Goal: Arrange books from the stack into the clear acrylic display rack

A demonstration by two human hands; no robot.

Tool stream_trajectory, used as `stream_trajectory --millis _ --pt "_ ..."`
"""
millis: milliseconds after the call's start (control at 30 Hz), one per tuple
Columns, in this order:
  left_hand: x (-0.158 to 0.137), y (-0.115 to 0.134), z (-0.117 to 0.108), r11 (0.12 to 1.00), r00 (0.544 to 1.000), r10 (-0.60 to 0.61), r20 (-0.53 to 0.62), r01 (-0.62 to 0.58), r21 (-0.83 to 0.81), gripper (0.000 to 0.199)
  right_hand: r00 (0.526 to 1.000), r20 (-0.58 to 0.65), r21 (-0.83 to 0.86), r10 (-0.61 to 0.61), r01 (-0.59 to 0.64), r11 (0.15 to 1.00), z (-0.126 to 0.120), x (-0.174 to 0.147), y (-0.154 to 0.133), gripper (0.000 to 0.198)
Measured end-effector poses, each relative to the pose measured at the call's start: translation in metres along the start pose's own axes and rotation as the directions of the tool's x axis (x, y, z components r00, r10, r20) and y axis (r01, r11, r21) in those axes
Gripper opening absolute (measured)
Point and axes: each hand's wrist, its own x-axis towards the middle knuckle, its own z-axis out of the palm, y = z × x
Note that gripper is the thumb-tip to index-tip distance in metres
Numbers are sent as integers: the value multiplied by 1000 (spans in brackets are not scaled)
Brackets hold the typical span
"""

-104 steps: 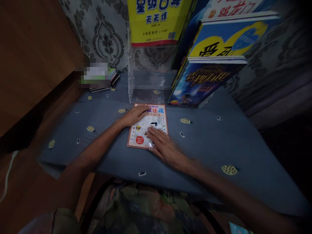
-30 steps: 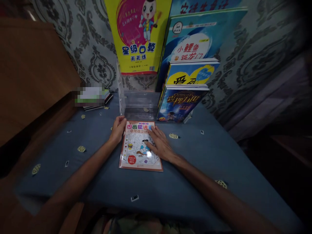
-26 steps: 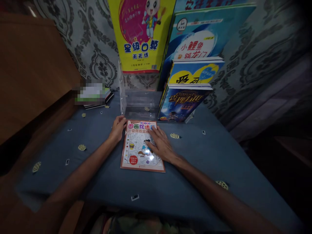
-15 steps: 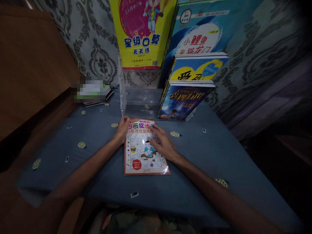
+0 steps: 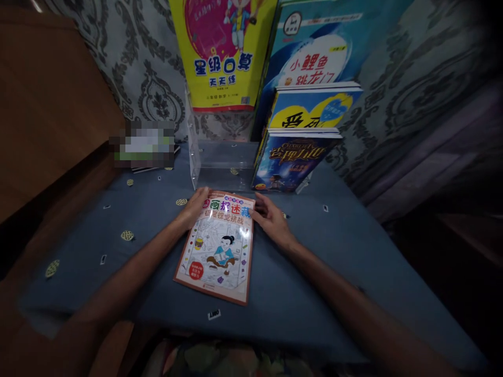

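A thin picture-puzzle book (image 5: 220, 246) with an orange-brown border, colourful title letters and a drawing of a seated figure lies face up in front of me, turned slightly askew. My left hand (image 5: 193, 209) grips its upper left corner, fingers along the edge. At the upper right edge, my right hand (image 5: 273, 219) pinches the book with thumb and curled fingers; the fingertips under the edge are partly hidden. Just beyond the book stands a clear plastic rack (image 5: 223, 180), with a blue-covered book (image 5: 294, 162) upright in its right side.
Behind it in the rack rise a blue-and-yellow book (image 5: 314, 110), a teal book (image 5: 326, 52) and, at left, a tall yellow workbook (image 5: 223, 63). A blurred-out stack of books (image 5: 145, 149) lies at the left back. The blue tablecloth (image 5: 314, 272) ends at a near edge; patterned curtain hangs behind.
The book has turned, its lower end swinging left and towards me. My right hand has slid off the cover to its upper right edge. My left hand stays at the upper left corner.
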Motion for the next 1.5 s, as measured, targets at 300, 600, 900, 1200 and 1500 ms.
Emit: stream_trajectory --millis 300,600,900,1200,1500 --pt "10 21 -14 668 949 165 267 -307 678 52 992 121 -169 24 -4 986 -2 -2 -16 32" --pt "-48 9 15 243 782 259 567 -621 745 44 995 104 -280 -10 39 959 -1 -6 -27 29" --pt "-64 -7 32 224 676 173 716 -735 640 60 996 68 -423 -50 75 903 -1 -8 -31 26" --pt "-63 -6 31 286 680 176 712 -727 624 51 999 -8 -356 -47 41 933 -8 -10 -35 28" --pt "-64 -5 32 245 674 160 721 -735 633 53 992 27 -454 -124 122 883 -4 -19 -43 30"
